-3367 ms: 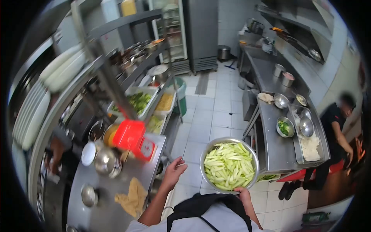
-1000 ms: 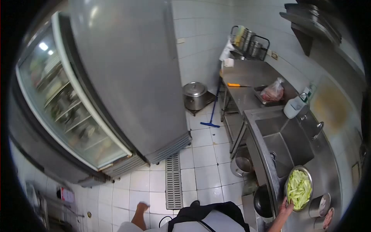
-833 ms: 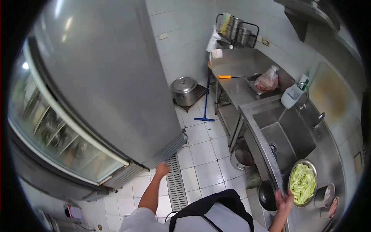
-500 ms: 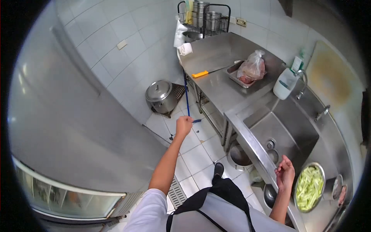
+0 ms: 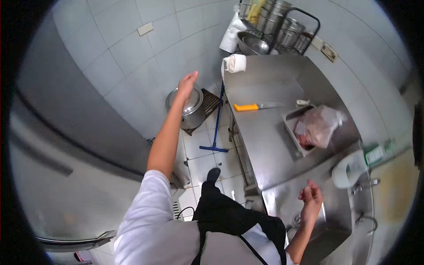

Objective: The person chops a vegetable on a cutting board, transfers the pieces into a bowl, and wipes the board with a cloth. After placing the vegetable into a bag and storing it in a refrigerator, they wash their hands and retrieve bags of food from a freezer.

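My left hand (image 5: 187, 86) is raised in mid-air, in front of a lidded steel pot (image 5: 194, 112) on the floor. Its fingers are bent together, with nothing visible in them. My right hand (image 5: 312, 198) hangs over the sink (image 5: 332, 227), empty, its fingers loosely curled and slightly apart. Beyond it on the steel counter (image 5: 265, 154) is a metal tray (image 5: 293, 132) with a plastic bag of raw meat (image 5: 321, 126). A knife with an orange handle (image 5: 246, 107) lies left of the tray. Neither hand touches these things.
A blue floor squeegee (image 5: 216, 148) leans by the counter's left end. To my left stands a large steel refrigerator (image 5: 79, 154). A white plastic jug (image 5: 346, 170) is beside the sink taps. Steel containers (image 5: 271, 20) fill a rack at the back, near a white cloth roll (image 5: 235, 63).
My view has turned and moved forward, bringing the counter, knife and meat closer. The bowl of cut green vegetables has left view. My left hand is now higher and farther left in view.
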`<action>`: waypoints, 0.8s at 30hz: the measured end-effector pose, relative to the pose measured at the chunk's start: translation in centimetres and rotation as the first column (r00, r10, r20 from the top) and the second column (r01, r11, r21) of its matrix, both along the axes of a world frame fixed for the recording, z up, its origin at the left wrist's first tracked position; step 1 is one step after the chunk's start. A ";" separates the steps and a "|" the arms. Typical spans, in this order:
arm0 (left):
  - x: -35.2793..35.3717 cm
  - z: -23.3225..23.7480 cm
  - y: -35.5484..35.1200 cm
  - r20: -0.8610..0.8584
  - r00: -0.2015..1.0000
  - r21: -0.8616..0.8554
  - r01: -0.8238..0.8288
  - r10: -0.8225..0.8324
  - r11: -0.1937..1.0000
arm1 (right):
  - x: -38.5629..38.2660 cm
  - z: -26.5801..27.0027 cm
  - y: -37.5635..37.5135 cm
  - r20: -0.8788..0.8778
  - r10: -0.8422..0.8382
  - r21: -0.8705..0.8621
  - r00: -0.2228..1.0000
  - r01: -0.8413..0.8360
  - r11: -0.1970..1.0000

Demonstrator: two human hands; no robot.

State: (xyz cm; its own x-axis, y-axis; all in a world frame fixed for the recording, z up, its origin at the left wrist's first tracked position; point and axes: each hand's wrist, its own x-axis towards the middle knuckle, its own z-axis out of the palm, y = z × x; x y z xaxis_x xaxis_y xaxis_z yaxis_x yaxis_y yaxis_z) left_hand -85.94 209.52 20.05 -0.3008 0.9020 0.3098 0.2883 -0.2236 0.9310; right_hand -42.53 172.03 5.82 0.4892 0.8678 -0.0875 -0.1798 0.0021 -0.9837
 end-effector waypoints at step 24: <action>1.9 -5.1 71.0 -0.496 0.848 0.179 -0.107 0.184 0.978 | -13.7 0.9 36.5 0.206 0.308 -0.760 0.929 -0.046 0.648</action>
State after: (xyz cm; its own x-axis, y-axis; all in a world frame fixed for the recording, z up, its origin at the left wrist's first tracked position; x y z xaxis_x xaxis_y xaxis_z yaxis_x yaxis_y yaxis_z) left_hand -84.05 280.52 14.91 -0.1913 0.7963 0.5739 0.7513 -0.2575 0.6077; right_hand -56.23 208.51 6.74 0.4468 0.6523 -0.6123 0.1946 -0.7389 -0.6452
